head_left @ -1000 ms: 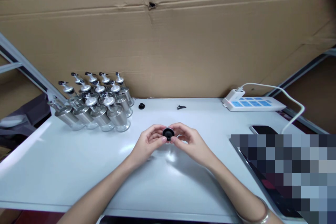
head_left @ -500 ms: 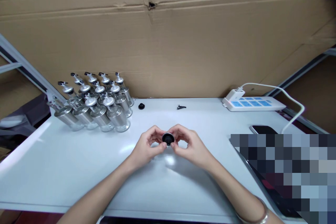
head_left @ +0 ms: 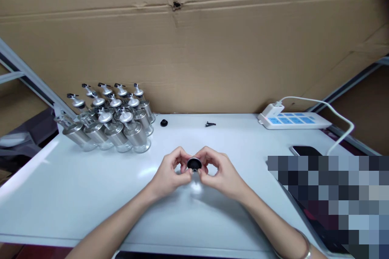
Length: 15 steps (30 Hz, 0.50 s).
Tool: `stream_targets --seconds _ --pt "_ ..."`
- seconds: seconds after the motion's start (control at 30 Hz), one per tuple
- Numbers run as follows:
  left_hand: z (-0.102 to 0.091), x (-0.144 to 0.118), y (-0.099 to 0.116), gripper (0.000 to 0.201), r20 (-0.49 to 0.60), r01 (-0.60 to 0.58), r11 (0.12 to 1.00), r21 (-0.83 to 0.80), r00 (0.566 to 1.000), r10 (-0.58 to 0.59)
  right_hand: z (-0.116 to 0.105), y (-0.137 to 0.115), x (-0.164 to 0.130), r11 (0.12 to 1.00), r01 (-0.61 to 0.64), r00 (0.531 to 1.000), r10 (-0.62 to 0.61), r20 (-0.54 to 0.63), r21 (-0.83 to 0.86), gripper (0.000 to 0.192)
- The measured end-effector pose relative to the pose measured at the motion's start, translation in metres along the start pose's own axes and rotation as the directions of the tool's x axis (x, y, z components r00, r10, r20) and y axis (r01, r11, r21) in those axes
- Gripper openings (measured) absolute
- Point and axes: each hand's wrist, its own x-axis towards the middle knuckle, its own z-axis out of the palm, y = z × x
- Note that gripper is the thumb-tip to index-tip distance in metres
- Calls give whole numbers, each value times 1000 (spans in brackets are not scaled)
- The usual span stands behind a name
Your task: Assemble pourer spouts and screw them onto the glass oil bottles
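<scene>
Both hands over table [head_left: 60, 194] centre, toward near edge. Left hand [head_left: 170, 174] and right hand [head_left: 220, 174] fingertips pinched on one round black cap [head_left: 194, 164], metal rim showing, held just above surface. Done, by judgement: cluster of capped bottles [head_left: 112, 121] at far left corner. Left: loose black plug [head_left: 164, 122] and small black clip [head_left: 210, 124] near far edge, untouched.

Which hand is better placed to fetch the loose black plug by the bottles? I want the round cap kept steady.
Probably the left hand: the black plug lies on its side; the right hand could keep the round cap.
</scene>
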Motion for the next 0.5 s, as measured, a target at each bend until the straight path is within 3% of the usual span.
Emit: stream_targets --seconds 0.27,0.5 --pt "-2 3 -2 23 -10 -12 999 -53 1000 11 -8 1 6 982 -89 995 81 52 169 18" --pt "-2 1 -2 30 -11 -2 999 -41 1000 1 -8 -2 5 979 -107 993 97 65 175 17"
